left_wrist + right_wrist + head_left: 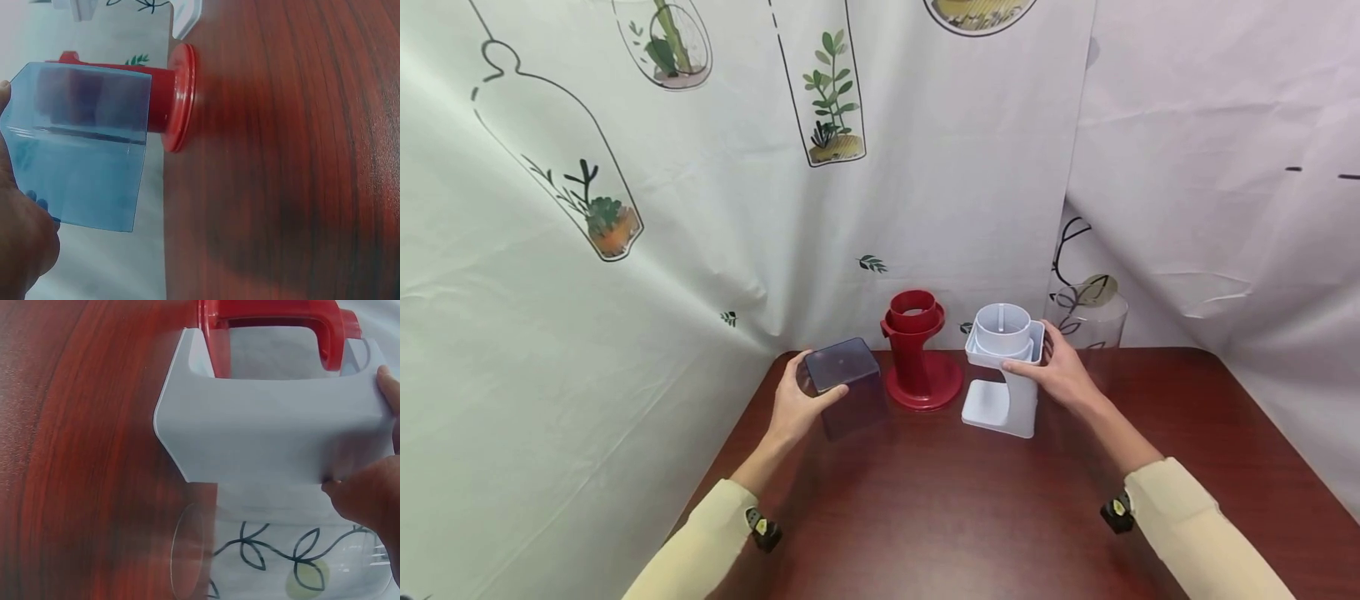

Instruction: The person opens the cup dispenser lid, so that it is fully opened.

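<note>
My left hand (pixel 797 404) grips a translucent bluish square plastic container (pixel 856 392), thumb on the near side and fingers at the far side. In the left wrist view the container (pixel 94 144) is off the table, its edge short of the tabletop. My right hand (pixel 1060 367) holds the upper part of a white stand (pixel 1021 400) with a round collar inside a square rim and a flat square foot. Whether that foot touches the table I cannot tell. Between the hands a red stand (pixel 913 358) with a ring top and round base stands upright.
A clear cylindrical container (pixel 1093 321) stands at the back right, behind my right hand. The dark red-brown wooden table (pixel 940 500) ends at the back against a white cloth (pixel 940 208) printed with plants in outlined jars.
</note>
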`<state>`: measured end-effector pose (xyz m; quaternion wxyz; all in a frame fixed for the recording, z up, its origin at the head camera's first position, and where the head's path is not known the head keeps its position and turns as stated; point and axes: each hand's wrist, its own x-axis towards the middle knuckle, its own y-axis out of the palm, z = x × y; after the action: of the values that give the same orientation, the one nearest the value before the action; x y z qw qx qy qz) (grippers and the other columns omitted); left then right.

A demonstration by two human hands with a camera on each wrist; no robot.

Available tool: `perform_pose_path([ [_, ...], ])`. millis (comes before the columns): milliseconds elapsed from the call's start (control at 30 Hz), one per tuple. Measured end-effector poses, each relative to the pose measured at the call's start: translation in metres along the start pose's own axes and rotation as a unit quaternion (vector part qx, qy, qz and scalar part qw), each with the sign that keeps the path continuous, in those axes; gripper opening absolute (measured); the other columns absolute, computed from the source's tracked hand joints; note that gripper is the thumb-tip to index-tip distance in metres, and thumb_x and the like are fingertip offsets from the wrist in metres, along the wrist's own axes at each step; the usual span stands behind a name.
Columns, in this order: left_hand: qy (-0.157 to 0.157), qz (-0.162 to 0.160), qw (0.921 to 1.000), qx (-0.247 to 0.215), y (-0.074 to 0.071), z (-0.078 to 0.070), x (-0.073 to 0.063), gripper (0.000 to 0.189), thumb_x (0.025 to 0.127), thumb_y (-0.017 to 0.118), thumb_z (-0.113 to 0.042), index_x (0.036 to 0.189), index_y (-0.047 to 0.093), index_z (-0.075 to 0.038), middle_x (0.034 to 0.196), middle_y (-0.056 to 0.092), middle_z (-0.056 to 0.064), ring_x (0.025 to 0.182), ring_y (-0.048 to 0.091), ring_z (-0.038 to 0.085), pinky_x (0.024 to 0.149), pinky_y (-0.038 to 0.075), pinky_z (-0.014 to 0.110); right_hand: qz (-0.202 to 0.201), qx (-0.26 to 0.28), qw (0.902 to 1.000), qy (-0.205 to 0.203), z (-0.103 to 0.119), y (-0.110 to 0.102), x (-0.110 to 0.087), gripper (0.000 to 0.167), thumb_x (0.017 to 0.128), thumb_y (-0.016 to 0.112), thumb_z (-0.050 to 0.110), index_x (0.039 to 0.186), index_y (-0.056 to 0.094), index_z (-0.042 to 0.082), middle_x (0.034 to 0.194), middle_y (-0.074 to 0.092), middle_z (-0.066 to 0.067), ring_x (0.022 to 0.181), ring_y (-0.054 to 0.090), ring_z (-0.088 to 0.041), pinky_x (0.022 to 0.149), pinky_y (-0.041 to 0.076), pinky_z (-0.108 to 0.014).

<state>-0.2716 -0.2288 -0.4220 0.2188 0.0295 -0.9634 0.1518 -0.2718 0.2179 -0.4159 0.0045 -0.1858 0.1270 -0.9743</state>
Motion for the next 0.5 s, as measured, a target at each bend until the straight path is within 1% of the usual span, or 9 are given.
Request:
perform_pose_path([
  [100, -0.002, -0.010, 0.9999, 0.005, 0.001, 0.006, 0.002, 0.093, 0.071, 0.094, -0.023, 0.145, 0.040, -0.006, 0.130, 0.057, 0.010, 0.118, 0.056, 0.019, 0.092, 0.049, 0.022, 0.002, 0.000, 1.0000, -0.003, 0.001, 0.000, 0.002, 0.094, 0.081, 0.085, 0.013, 0.153, 0.025, -0.001, 0.144, 0.044, -0.023, 0.141, 0.034, -0.035, 0.114, 0.027, -0.051],
  [200, -0.007, -0.019, 0.9996, 0.018, 0.002, 0.011, 0.004, 0.093, 0.070, 0.094, -0.025, 0.144, 0.041, -0.006, 0.128, 0.059, 0.009, 0.115, 0.057, 0.018, 0.089, 0.049, 0.021, 0.003, -0.008, 1.0000, 0.004, 0.001, 0.000, 0.004, 0.097, 0.082, 0.085, 0.015, 0.155, 0.023, -0.001, 0.148, 0.040, -0.023, 0.143, 0.031, -0.035, 0.115, 0.025, -0.050],
  [400, -0.015, -0.028, 0.9973, 0.066, 0.004, 0.021, 0.010, 0.091, 0.070, 0.094, -0.032, 0.141, 0.043, -0.007, 0.123, 0.061, 0.008, 0.109, 0.058, 0.019, 0.085, 0.049, 0.023, 0.000, -0.030, 0.9991, 0.031, 0.000, -0.002, 0.007, 0.105, 0.084, 0.083, 0.022, 0.158, 0.012, 0.000, 0.159, 0.025, -0.024, 0.146, 0.023, -0.035, 0.116, 0.023, -0.049],
  [500, -0.018, -0.029, 0.9962, 0.080, 0.005, 0.026, 0.012, 0.090, 0.070, 0.093, -0.035, 0.140, 0.044, -0.008, 0.121, 0.062, 0.008, 0.107, 0.059, 0.019, 0.084, 0.049, 0.025, -0.003, -0.030, 0.9990, 0.033, 0.001, -0.002, 0.009, 0.104, 0.085, 0.083, 0.023, 0.158, 0.014, 0.001, 0.158, 0.026, -0.024, 0.146, 0.025, -0.035, 0.115, 0.025, -0.049],
])
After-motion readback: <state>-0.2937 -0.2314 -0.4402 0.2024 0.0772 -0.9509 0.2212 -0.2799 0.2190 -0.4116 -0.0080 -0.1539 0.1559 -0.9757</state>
